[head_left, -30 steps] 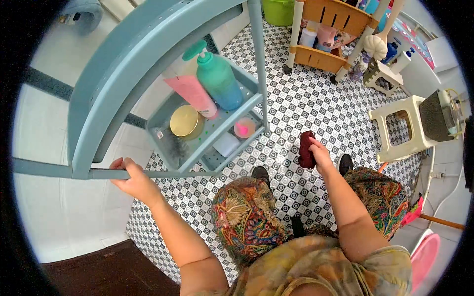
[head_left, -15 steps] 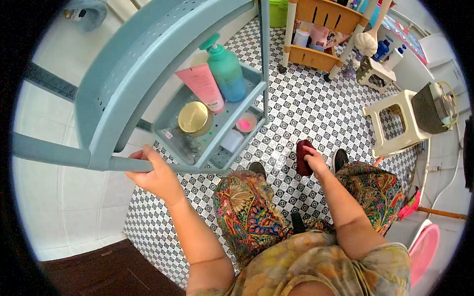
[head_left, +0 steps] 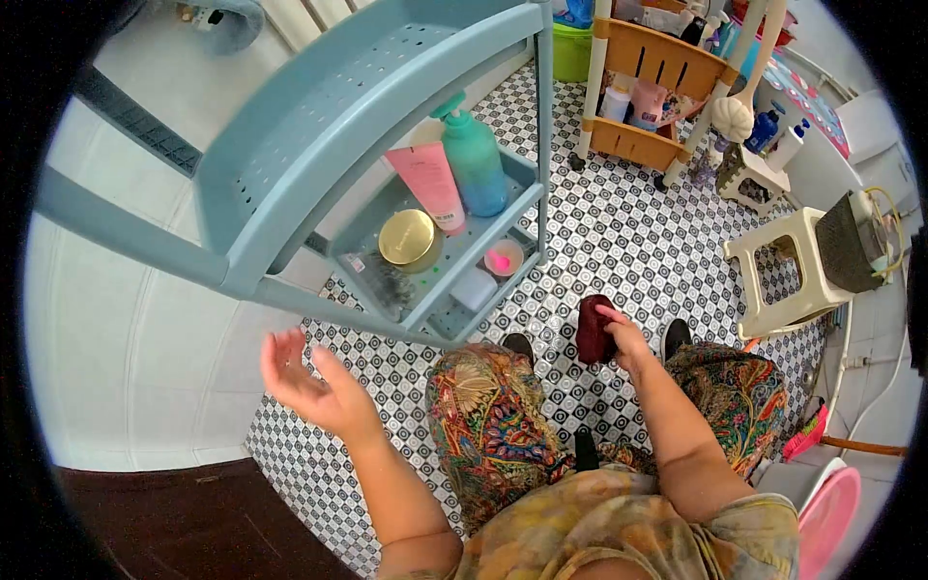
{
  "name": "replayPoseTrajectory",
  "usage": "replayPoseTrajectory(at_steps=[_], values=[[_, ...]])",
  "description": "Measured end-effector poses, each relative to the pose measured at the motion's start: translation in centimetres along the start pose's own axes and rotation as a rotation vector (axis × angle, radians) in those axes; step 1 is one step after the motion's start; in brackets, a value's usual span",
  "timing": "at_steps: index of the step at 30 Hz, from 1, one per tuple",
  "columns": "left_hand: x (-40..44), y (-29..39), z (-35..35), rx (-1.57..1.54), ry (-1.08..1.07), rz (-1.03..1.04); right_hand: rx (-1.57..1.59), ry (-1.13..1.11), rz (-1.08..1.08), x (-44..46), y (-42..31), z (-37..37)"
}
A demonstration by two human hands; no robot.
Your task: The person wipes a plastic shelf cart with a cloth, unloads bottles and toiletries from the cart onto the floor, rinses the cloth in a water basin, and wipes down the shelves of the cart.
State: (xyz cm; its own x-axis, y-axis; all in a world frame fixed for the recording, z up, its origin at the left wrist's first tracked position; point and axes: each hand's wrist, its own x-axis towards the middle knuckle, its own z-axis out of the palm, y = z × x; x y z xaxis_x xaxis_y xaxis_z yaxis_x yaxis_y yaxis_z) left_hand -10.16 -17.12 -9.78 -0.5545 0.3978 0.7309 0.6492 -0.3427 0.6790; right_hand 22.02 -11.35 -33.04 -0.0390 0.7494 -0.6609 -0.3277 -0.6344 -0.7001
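A blue-grey plastic shelf rack (head_left: 338,126) stands at the left. My left hand (head_left: 324,387) is just below its front post, apart from it, with fingers spread and slightly curled and nothing in them. In my right hand (head_left: 626,340) is a folded dark red cloth (head_left: 594,331), held over the tiled floor between my feet. On the rack's lower shelf are a green-blue pump bottle (head_left: 476,164), a pink tube (head_left: 431,188) and a round gold-lidded jar (head_left: 408,239). A small cup with something pink inside (head_left: 503,258) and a whitish block (head_left: 473,288) sit in the lowest tray.
An orange shelf cart (head_left: 638,140) with bottles stands at the back, beside a green bucket (head_left: 572,53). To the right are a cream stool (head_left: 778,275) with a dark basket (head_left: 851,242) and a pink basin (head_left: 831,522). A dark brown panel (head_left: 174,512) lies at lower left.
My left hand has let go of the rack's post and opened, dropping slightly below it. My right hand keeps the cloth. The view has shifted, so the rack appears further right and lower.
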Motion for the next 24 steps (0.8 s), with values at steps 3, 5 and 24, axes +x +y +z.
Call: replayPoseTrajectory(at_steps=[3, 5, 24], values=[[-1.3, 1.3, -1.2, 0.037, -0.141, 0.053, -0.084, -0.022, -0.091, -0.5, -1.1, 0.2], [-1.6, 2.7, -0.3, 0.109, -0.444, 0.061, -0.149, -0.060, -0.171, -1.8, -2.7, 1.4], [-1.1, 0.7, 13.4, -0.231, -0.530, -0.191, -0.722, 0.028, -0.381, 1.3, 6.1, -4.6]])
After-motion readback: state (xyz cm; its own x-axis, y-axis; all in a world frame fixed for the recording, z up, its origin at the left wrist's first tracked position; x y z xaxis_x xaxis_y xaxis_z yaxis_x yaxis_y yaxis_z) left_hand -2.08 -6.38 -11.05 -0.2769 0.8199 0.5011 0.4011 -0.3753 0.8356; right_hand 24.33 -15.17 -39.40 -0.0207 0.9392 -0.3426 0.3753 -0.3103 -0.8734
